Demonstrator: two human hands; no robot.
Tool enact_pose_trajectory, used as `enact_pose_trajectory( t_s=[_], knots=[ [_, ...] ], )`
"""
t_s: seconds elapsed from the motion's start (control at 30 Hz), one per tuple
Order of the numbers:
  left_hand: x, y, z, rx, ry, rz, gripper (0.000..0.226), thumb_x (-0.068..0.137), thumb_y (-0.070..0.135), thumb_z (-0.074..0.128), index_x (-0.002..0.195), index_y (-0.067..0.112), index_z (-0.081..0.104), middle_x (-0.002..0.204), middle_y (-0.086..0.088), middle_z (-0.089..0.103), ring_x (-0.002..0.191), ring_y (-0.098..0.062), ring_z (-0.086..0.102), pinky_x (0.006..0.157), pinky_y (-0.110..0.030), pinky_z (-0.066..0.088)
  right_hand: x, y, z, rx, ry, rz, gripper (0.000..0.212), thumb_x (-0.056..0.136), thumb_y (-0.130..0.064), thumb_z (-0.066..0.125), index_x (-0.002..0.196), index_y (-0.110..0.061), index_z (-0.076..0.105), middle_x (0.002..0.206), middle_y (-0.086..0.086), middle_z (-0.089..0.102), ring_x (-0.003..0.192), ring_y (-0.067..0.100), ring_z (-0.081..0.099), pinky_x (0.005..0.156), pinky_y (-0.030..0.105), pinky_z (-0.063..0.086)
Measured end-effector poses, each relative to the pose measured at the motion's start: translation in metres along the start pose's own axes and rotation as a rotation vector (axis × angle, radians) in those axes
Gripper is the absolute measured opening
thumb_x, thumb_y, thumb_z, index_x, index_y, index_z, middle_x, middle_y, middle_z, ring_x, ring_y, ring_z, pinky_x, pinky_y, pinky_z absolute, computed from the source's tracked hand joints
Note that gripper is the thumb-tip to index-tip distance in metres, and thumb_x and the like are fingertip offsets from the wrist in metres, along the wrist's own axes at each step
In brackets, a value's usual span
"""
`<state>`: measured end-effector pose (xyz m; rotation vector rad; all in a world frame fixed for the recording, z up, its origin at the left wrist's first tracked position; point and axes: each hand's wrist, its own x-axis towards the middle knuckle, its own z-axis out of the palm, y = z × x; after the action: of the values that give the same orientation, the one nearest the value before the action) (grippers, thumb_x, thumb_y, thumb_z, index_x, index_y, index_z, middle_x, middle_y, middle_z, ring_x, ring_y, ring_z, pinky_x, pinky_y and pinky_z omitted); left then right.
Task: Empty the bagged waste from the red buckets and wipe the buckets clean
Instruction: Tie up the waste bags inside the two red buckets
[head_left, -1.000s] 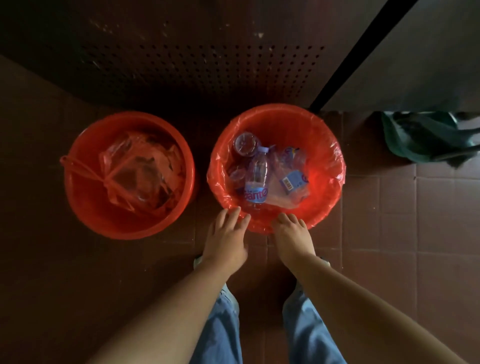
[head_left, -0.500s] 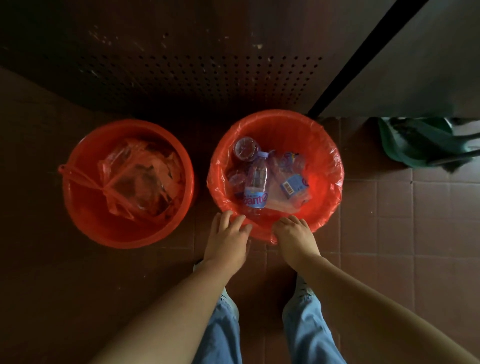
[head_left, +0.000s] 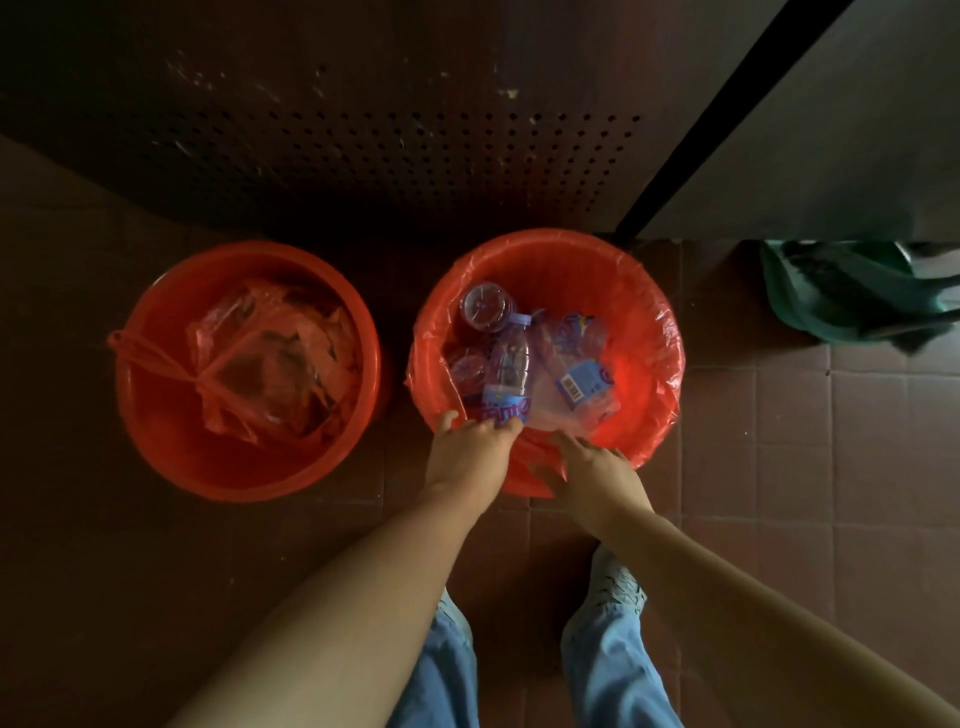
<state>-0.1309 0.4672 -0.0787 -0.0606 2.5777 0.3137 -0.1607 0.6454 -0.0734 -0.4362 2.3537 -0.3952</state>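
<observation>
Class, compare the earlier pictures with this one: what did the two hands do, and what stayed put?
The left hand has reached forward, its fingers now curling over the near rim of the lined red plastic bucket. The right hand has flattened, fingers spread on the red bag liner. Unchanged: the clear plastic bottles, and the other red bucket with its tied bag.

2 bare arms reach down; left hand (head_left: 470, 451) grips the red liner (head_left: 666, 338), right hand (head_left: 597, 469) spread, fingers straight.
</observation>
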Motion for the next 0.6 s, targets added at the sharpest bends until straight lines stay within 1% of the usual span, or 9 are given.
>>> enact_pose_trajectory(
  t_s=[0.07,0.13,0.17,0.23,0.3,0.33,0.4,0.5,0.6],
  knots=[
    [0.003,0.002,-0.001,0.003,0.022,-0.005,0.038,0.094,0.014,0.047,0.128,0.030,0.054,0.106,0.001,0.071,0.106,-0.024,0.065,0.109,-0.043,0.029,-0.004,0.005,0.003,-0.106,-0.054,0.012,0.052,0.090,-0.052,0.064,0.136,-0.030,0.054,0.119,-0.004,0.066,0.108,0.026,0.066,0.094,0.039,0.044],
    [0.001,0.005,0.001,0.009,0.029,-0.012,0.041,0.094,0.014,0.046,0.132,0.028,0.053,0.112,0.001,0.069,0.112,-0.025,0.061,0.114,-0.046,0.026,-0.004,0.008,0.004,-0.119,-0.066,0.029,0.033,0.095,-0.037,0.062,0.125,-0.025,0.063,0.117,-0.001,0.066,0.110,0.027,0.064,0.097,0.037,0.041],
    [-0.002,0.006,0.003,0.009,0.030,-0.007,0.041,0.095,0.016,0.045,0.134,0.027,0.052,0.115,0.001,0.069,0.115,-0.025,0.059,0.117,-0.048,0.024,-0.003,0.009,0.005,-0.115,-0.058,0.031,0.023,0.096,-0.028,0.059,0.115,-0.021,0.068,0.113,0.001,0.068,0.108,0.028,0.065,0.095,0.036,0.041],
    [-0.010,0.006,0.005,0.000,0.027,0.032,0.037,0.099,0.032,0.046,0.135,0.027,0.052,0.122,0.001,0.065,0.120,-0.024,0.056,0.120,-0.052,0.020,-0.002,0.008,0.004,-0.114,-0.028,0.065,0.017,0.095,-0.015,0.055,0.102,-0.016,0.070,0.107,0.004,0.070,0.099,0.031,0.066,0.085,0.032,0.042],
    [-0.018,0.006,0.007,0.037,0.005,0.092,0.045,0.097,0.050,0.047,0.136,0.027,0.052,0.124,0.002,0.063,0.121,-0.024,0.054,0.119,-0.055,0.020,-0.001,0.005,0.003,-0.105,-0.002,0.097,0.016,0.094,-0.011,0.053,0.102,-0.012,0.068,0.107,0.005,0.067,0.093,0.033,0.066,0.077,0.032,0.041],
    [-0.020,0.005,0.008,0.063,0.005,0.115,0.047,0.096,0.052,0.047,0.135,0.027,0.052,0.123,0.002,0.063,0.121,-0.024,0.054,0.119,-0.055,0.020,-0.002,0.005,0.004,-0.084,0.013,0.106,0.016,0.094,-0.009,0.053,0.104,-0.011,0.066,0.108,0.005,0.066,0.092,0.034,0.067,0.075,0.032,0.040],
    [-0.020,0.002,0.008,0.078,0.014,0.100,0.040,0.097,0.040,0.052,0.135,0.029,0.052,0.124,0.004,0.062,0.122,-0.022,0.054,0.120,-0.054,0.019,-0.004,0.004,0.005,-0.022,0.038,0.111,0.017,0.097,-0.009,0.052,0.110,-0.009,0.063,0.108,0.007,0.064,0.092,0.035,0.066,0.073,0.033,0.039],
    [-0.010,0.003,0.005,0.072,-0.010,0.003,0.040,0.092,0.016,0.054,0.130,0.027,0.057,0.122,0.003,0.066,0.119,-0.024,0.057,0.120,-0.053,0.020,-0.008,0.008,0.006,0.002,0.073,0.108,0.018,0.104,-0.019,0.049,0.113,-0.010,0.061,0.108,0.006,0.067,0.096,0.033,0.064,0.078,0.033,0.035],
    [0.000,0.004,0.001,0.121,-0.016,0.017,0.035,0.094,0.016,0.052,0.126,0.024,0.061,0.117,0.001,0.068,0.113,-0.026,0.061,0.119,-0.053,0.020,-0.009,0.012,0.009,-0.087,0.011,0.071,0.036,0.102,-0.047,0.046,0.114,-0.017,0.061,0.113,-0.002,0.068,0.112,0.026,0.058,0.095,0.038,0.038]
  ],
)
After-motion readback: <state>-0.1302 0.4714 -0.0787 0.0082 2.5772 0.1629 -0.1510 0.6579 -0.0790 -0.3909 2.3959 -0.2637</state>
